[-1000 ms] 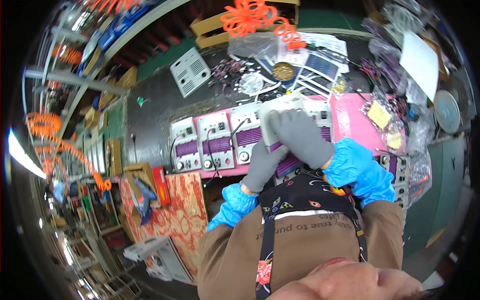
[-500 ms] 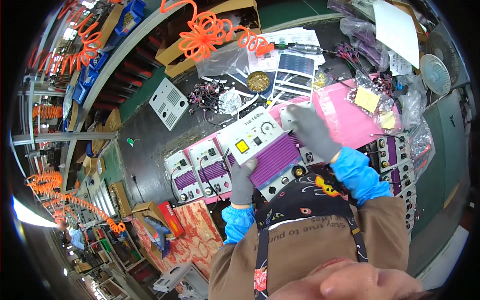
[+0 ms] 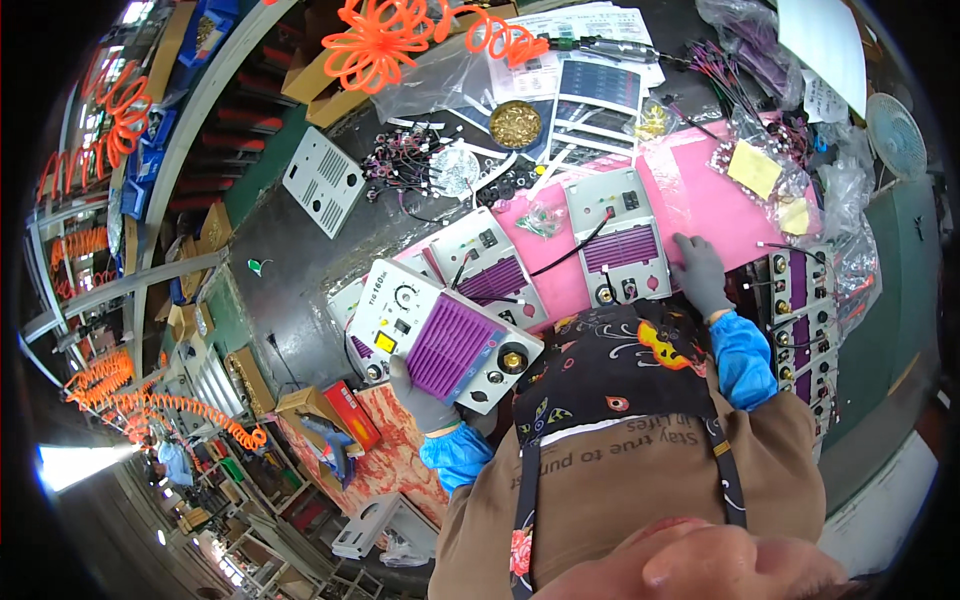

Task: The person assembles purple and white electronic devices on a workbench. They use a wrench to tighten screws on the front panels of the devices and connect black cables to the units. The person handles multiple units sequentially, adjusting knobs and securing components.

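My left hand, in a grey glove, is closed on the near-left edge of a white front panel with a purple grille, a yellow switch and a black dial. The panel is tilted and covers parts of the panels behind it. My right hand, gloved too, lies with fingers spread on the pink mat, close beside another grey-white panel with a purple grille and a black cable. A third such panel stands between them, its cable across its face.
A small bag of green parts lies on the mat. Beyond are a tin of brass parts, a heap of wires and a flat vented plate. A screwdriver on an orange coiled hose lies over papers. More panels line the right.
The held panel has moved left and nearer in my left hand, uncovering another panel and a small bag. My right hand has come down and right to the mat beside that panel.
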`<control>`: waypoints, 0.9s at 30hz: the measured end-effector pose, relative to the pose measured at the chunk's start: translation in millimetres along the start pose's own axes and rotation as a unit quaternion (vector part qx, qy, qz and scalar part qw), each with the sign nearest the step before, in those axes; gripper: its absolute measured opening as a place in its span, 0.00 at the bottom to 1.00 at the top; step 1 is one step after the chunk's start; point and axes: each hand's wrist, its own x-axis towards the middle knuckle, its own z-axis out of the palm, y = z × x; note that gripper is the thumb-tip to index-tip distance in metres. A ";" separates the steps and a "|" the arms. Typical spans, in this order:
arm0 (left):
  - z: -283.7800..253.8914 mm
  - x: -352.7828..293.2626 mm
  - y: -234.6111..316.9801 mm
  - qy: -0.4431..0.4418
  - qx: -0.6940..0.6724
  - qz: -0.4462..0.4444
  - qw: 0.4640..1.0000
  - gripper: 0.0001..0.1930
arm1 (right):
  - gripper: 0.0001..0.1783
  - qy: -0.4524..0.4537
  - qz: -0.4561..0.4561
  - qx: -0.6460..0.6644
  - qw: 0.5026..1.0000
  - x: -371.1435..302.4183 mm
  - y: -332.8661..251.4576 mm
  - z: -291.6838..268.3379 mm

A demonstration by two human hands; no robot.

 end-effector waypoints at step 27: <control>100.3 -18.0 -33.9 -0.213 0.149 -0.104 0.960 0.24 | 0.27 0.158 -0.087 0.194 0.964 -53.3 -32.9 -68.9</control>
